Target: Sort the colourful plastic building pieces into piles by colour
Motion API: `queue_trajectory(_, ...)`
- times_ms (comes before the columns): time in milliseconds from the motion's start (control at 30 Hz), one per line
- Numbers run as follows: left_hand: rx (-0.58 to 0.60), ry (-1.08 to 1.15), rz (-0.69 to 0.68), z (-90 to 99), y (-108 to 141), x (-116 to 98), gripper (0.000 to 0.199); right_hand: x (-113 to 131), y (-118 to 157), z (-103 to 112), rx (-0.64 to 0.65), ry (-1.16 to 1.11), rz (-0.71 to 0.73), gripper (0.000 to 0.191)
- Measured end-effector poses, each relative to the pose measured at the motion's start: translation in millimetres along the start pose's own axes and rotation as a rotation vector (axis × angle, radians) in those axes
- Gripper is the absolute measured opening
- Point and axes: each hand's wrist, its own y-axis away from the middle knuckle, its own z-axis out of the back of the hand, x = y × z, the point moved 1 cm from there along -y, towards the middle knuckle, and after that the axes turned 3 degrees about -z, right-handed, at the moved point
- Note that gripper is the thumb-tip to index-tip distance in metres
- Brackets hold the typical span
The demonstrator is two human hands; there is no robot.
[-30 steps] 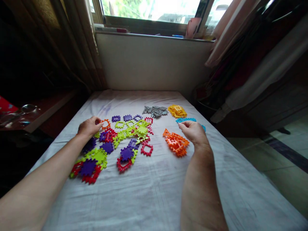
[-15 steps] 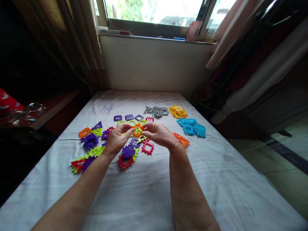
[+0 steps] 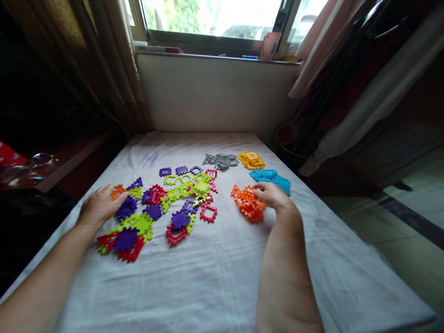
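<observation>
My left hand (image 3: 101, 204) is at an orange piece (image 3: 118, 192) on the left, its thumb and fingers around the piece's near side. My right hand (image 3: 272, 196) touches the orange pile (image 3: 248, 203), fingertips on its right edge; whether it pinches a piece is hard to tell. Beside my left hand lie purple pieces (image 3: 126, 207), and nearer me are a lime piece (image 3: 140, 224) and a dark purple square (image 3: 126, 239) over red ones. Mixed lime, red and purple pieces (image 3: 202, 187) spread across the middle. A red square frame (image 3: 208, 213) lies between the hands.
Behind the orange pile are blue pieces (image 3: 272, 179), a yellow pile (image 3: 251, 160) and a grey pile (image 3: 221, 160). Three purple pieces (image 3: 181, 170) form a row at the back. The sheet-covered surface (image 3: 208, 277) ends at a wall below the window.
Both hands have parted from the middle, where they held orange pieces. The left moved to the orange piece at left, the right to the orange pile, which now looks larger. The view shifted slightly.
</observation>
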Motion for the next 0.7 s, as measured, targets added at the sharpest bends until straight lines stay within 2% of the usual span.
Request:
queue_trajectory(100, 0.062, -0.073, 0.055, -4.9, -2.6, 24.8, 0.060, -1.6, -3.7, -6.1, 0.021, -0.021, -0.022, 0.034)
queue_trajectory(200, 0.124, -0.085, 0.074, -11.7, -2.8, 35.0, 0.060, 0.0, -6.8, -5.2, 0.006, 0.012, -0.048, 0.033)
queue_trajectory(400, 0.195, -0.021, 0.107, -17.9, -14.2, 43.1, 0.065, 8.7, -6.0, 1.5, -0.135, 0.082, -0.051, 0.038)
queue_trajectory(567, 0.173, -0.084, 0.108, -15.2, -31.0, 47.5, 0.065, 17.9, -2.9, -2.9, -0.114, 0.043, 0.013, 0.036)
queue_trajectory(700, 0.166, -0.113, 0.138, -12.6, -42.3, 46.6, 0.053, 20.8, -1.0, -1.5, -0.117, 0.036, 0.013, 0.036)
